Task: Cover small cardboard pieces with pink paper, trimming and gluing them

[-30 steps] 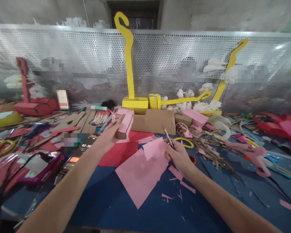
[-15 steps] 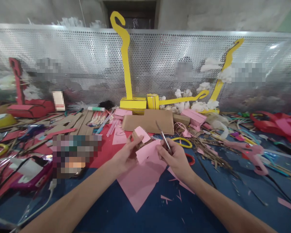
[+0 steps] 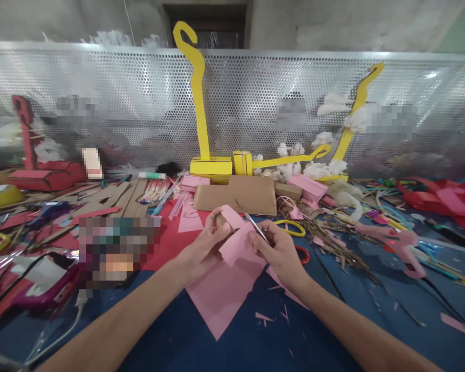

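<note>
My left hand [image 3: 211,235] is closed around a small cardboard box [image 3: 225,226] partly covered in pink paper, held tilted above the table. A loose pink paper flap [image 3: 236,245] hangs from its near side. My right hand [image 3: 277,248] grips a slim, pointed metal tool [image 3: 258,227] aimed up and to the left; whether it is tweezers or a blade I cannot tell. The right thumb and fingertips also touch the flap's right edge. Beneath both hands lies a larger pink sheet [image 3: 220,305], partly over a red sheet [image 3: 158,248].
Behind the hands stands a cardboard piece [image 3: 236,194], with yellow hooked models [image 3: 201,113] against the perforated metal panel [image 3: 139,77]. At right are a pink glue gun [image 3: 397,240] and cardboard scraps [image 3: 341,248]. Yellow [image 3: 294,227] and red [image 3: 304,254] loop handles lie beside my right hand.
The metal tool has tilted lower to the left, over the box. The box has turned slightly in my left hand, and the flap has shifted a little right.
</note>
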Demonstrator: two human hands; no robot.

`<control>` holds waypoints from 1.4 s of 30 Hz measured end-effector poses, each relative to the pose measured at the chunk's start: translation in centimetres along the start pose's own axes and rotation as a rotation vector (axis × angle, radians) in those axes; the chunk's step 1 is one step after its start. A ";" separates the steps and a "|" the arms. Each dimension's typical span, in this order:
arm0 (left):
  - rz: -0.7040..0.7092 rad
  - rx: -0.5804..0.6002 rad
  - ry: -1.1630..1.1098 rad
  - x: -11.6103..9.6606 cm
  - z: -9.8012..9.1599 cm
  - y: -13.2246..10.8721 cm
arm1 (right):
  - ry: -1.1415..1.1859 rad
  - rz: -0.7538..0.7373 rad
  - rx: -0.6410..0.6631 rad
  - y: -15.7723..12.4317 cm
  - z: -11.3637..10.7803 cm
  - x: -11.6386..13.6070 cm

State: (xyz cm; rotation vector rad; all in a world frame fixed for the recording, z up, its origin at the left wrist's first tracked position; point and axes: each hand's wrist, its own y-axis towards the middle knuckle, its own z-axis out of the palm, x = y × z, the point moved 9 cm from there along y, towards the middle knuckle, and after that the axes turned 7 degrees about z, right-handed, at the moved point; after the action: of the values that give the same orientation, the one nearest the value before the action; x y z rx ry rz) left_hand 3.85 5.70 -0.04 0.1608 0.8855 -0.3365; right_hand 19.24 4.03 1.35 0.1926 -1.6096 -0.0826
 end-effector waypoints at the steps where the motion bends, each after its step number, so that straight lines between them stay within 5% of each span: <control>1: -0.003 0.007 0.007 0.0 0.1 -0.1 | 0.004 0.011 0.004 0.0 0.0 -0.1; 8: 0.076 -0.110 0.027 -1.2 -0.4 0.3 | -0.011 0.024 0.000 0.1 -0.1 -0.5; 16: 0.157 -0.162 0.040 -2.3 -1.2 0.8 | -0.654 -0.224 -0.196 -0.1 -2.3 2.4; 21: 0.147 -0.010 0.185 -1.9 0.0 0.3 | -0.405 -0.170 0.008 -0.4 0.0 2.0; 27: 0.072 0.263 0.259 -1.3 1.3 -0.1 | -0.194 -0.059 0.088 -0.5 1.1 0.8; 38: 0.174 0.420 0.691 -2.4 0.1 1.0 | 0.135 0.090 0.176 -0.2 1.4 -0.9; 42: 0.162 0.458 0.593 -2.2 0.3 0.7 | 0.216 0.130 0.177 -0.3 1.5 -1.0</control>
State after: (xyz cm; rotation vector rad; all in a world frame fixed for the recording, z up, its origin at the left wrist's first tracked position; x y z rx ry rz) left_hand 3.03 6.76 1.84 0.7822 1.3595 -0.3409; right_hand 17.85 3.77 0.26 0.2250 -1.4096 0.1763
